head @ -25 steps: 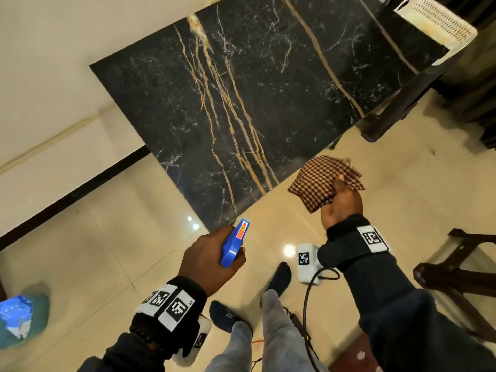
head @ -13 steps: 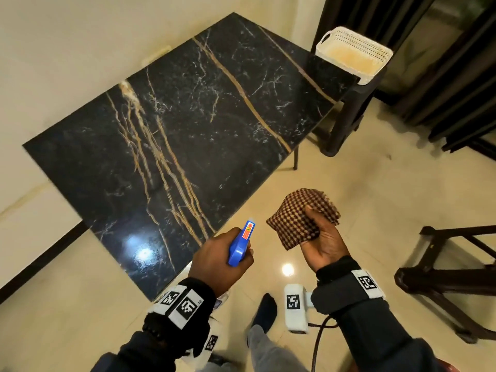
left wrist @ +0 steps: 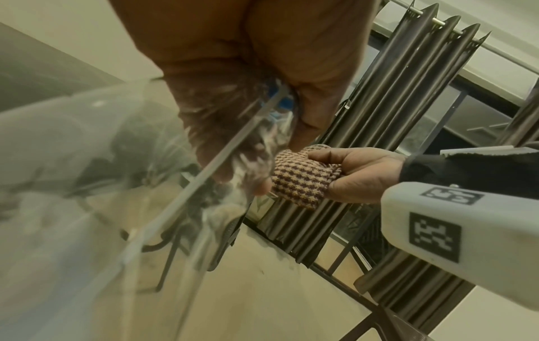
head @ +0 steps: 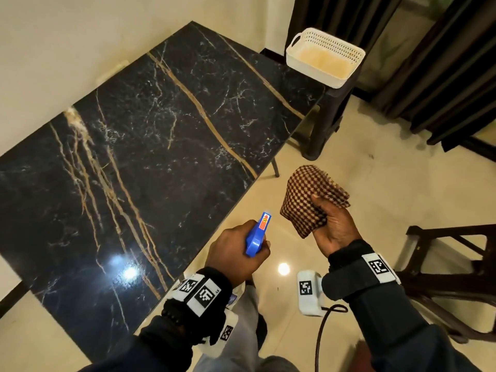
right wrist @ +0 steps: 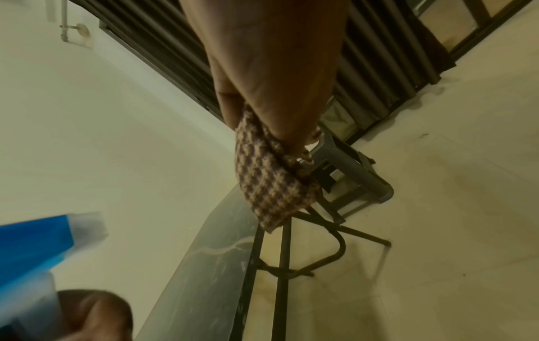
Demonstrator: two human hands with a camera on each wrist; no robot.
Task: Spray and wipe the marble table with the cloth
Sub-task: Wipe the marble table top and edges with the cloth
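The black marble table [head: 150, 167] with gold and white veins fills the left and middle of the head view. My left hand [head: 236, 253] grips a spray bottle with a blue trigger head [head: 257, 234], held just off the table's near right edge. The bottle's clear body [left wrist: 111, 184] blurs across the left wrist view. My right hand [head: 335, 224] holds a folded brown checked cloth [head: 308, 197] in the air beside the table, over the floor. The same cloth [right wrist: 271, 180] hangs from my fingers in the right wrist view, and the cloth [left wrist: 300, 180] also shows in the left wrist view.
A white plastic basket [head: 324, 57] stands on a dark stool at the table's far right end. Dark curtains [head: 429, 63] hang behind it. A dark wooden chair frame [head: 451, 264] stands on the tiled floor to my right. A wall runs along the table's far side.
The view has swung right and closer, so the table now lies to my left. Both hands have come nearer the table's edge, still holding bottle and cloth.
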